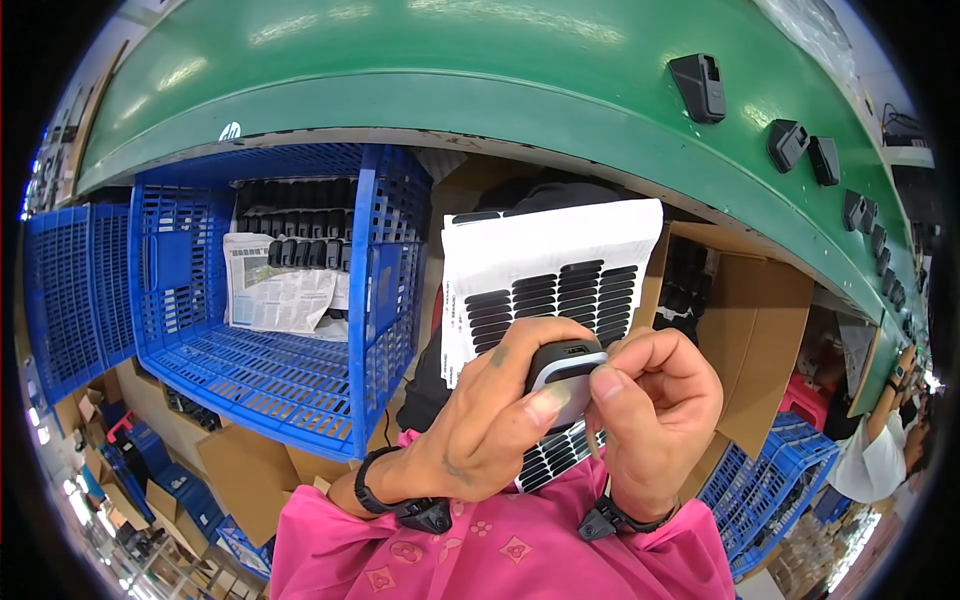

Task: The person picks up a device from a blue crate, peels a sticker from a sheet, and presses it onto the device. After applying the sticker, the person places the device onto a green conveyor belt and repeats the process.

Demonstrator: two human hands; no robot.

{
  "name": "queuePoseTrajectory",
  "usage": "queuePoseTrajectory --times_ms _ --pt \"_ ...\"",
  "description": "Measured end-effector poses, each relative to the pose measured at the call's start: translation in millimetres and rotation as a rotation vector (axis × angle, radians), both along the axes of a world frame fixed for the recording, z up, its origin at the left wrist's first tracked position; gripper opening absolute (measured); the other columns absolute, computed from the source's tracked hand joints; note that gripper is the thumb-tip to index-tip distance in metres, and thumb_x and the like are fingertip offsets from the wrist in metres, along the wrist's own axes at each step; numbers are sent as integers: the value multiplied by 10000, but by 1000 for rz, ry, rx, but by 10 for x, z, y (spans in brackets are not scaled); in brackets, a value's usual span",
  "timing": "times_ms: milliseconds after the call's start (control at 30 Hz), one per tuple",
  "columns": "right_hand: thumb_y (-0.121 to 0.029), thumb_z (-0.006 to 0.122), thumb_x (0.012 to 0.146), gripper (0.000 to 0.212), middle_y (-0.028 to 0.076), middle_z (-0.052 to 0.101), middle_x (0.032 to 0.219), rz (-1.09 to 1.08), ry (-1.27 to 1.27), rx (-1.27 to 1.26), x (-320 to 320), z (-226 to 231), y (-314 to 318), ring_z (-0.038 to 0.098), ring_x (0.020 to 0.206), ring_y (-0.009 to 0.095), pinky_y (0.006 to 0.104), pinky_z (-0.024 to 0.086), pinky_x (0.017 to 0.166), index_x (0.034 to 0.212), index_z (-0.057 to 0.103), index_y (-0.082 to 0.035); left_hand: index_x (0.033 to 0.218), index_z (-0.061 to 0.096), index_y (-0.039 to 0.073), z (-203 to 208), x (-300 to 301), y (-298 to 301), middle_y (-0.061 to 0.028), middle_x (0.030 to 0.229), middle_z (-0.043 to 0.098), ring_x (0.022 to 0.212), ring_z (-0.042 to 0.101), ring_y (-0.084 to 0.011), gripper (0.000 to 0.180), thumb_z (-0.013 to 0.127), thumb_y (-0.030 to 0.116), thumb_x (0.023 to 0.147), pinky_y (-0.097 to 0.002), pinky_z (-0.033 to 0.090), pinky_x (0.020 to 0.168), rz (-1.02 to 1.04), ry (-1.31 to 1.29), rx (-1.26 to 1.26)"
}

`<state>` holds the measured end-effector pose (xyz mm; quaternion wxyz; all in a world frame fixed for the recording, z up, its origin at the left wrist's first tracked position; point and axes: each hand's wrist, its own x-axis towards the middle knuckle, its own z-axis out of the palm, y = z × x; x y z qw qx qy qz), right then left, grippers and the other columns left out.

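A small grey-and-black device (566, 368) sits in front of the person's chest, pinched between both hands: the left hand (495, 410) curls around it from below, the right hand (652, 410) closes its fingertips on its right edge. Behind it stands a white sheet (560, 260) of dark oval stickers. To the left, a blue crate (270, 370) holds newspaper (275, 290) and rows of black parts (295, 225). More black devices (700, 88) lie on the green conveyor (450, 70)
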<state>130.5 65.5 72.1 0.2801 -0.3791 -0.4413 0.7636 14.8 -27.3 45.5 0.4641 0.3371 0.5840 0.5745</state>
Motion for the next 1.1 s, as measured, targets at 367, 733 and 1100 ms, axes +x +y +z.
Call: queuePoseTrajectory --times_ms 367,733,1100 --pt "34 617 846 89 66 575 739 -123 40 13 20 -172 15 572 593 72 202 479 486 827 531 38 1194 449 -52 -3 7 31 -150 982 575 855 590 -181 576 352 442 914 -296 493 741 29 -362 -68" --pt "28 599 853 57 100 589 797 127 -74 209 -201 -271 -33 553 552 110 214 459 495 831 546 23 1079 532 7 -160 -340 -186 -39 893 545 794 495 -82 341 487 310 930 -239 412 696 16 -273 -23" --pt "-352 552 954 420 67 601 1029 -30 97 -77 707 -1284 1911 561 866 124 227 488 712 1159 548 15 1182 483 -4 -1857 -2710 -2255 -91 1017 589 880 612 -149 457 625 276 850 -324 536 699 636 -82 -545"
